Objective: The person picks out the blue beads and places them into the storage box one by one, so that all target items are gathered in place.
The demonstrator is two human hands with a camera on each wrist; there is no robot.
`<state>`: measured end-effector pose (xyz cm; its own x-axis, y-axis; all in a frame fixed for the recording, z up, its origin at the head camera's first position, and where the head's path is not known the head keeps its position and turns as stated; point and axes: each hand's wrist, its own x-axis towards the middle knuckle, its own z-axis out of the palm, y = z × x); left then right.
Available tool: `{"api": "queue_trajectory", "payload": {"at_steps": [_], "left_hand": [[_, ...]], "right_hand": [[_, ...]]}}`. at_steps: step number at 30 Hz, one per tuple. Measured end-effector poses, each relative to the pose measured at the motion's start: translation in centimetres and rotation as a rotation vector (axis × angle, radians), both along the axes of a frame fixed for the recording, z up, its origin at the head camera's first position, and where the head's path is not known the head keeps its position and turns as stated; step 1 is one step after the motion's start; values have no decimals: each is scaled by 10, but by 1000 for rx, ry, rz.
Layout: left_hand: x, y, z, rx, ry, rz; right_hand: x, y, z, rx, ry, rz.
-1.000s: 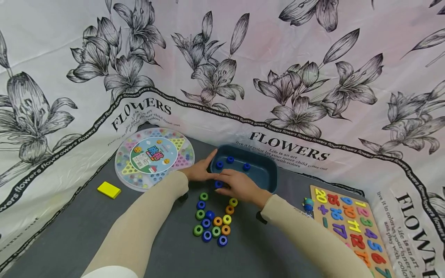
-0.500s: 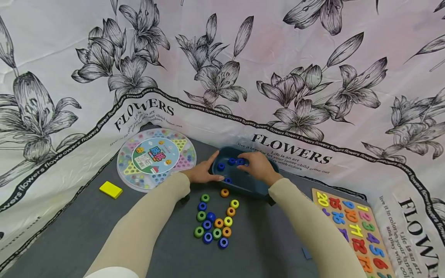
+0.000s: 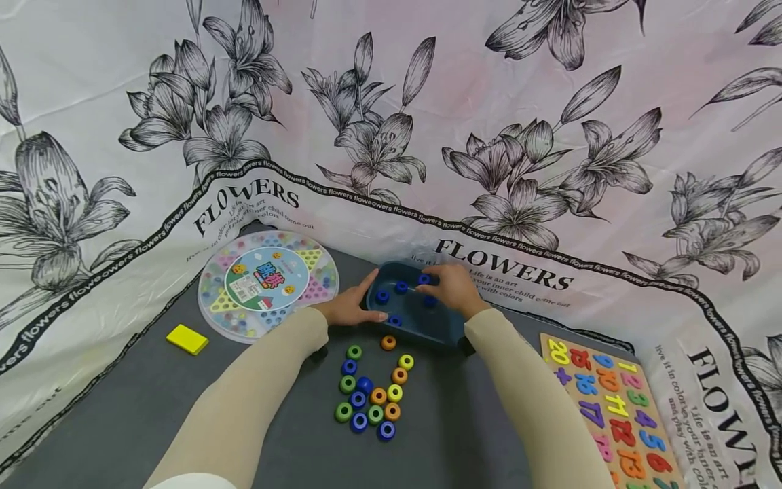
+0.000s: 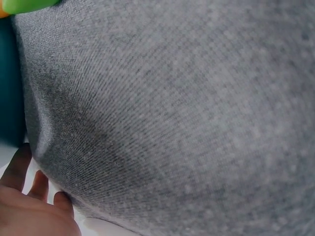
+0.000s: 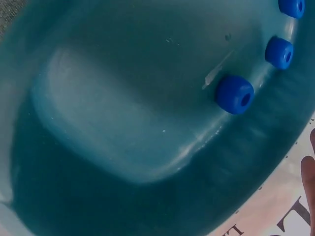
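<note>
A dark teal tray (image 3: 421, 326) stands near the back of the table with several blue beads (image 3: 401, 287) inside it. At the tray's left end, my left hand (image 3: 351, 305) holds the rim, thumb at the near side and forefinger along the left. My right hand (image 3: 455, 288) reaches over the back of the tray and pinches a blue bead (image 3: 424, 279) with thumb and finger. Another bead (image 3: 430, 301) lies just below that hand. The right wrist view shows blue beads (image 5: 235, 94) along the tray's inner edge; the pinch itself is outside that view.
Several green, blue, orange and yellow beads (image 3: 375, 413) lie in front of the tray. Left of it are a round game board (image 3: 269, 282) and a yellow block (image 3: 187, 339). A wooden number board (image 3: 611, 401) lies at the right. A flower-printed cloth (image 3: 391, 217) bounds the back.
My right hand has moved from the tray's near left corner to its back, and an orange bead there came into sight. The left hand stays at the tray's left end.
</note>
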<state>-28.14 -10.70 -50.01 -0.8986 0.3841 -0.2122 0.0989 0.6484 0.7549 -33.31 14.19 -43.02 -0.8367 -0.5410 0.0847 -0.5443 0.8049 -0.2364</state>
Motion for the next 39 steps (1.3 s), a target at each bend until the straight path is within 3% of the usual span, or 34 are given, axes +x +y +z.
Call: {"api": "queue_trajectory", "payload": {"at_steps": [11, 17, 39], "left_hand": [[0, -2, -3, 11, -4, -5], [-1, -4, -1, 11, -21, 8], [-4, -2, -3, 9, -24, -3]], "right_hand": [[-5, 7, -10, -22, -68, -24], [-5, 7, -8, -16, -48, 8], [-2, -6, -4, -22, -93, -39]]}}
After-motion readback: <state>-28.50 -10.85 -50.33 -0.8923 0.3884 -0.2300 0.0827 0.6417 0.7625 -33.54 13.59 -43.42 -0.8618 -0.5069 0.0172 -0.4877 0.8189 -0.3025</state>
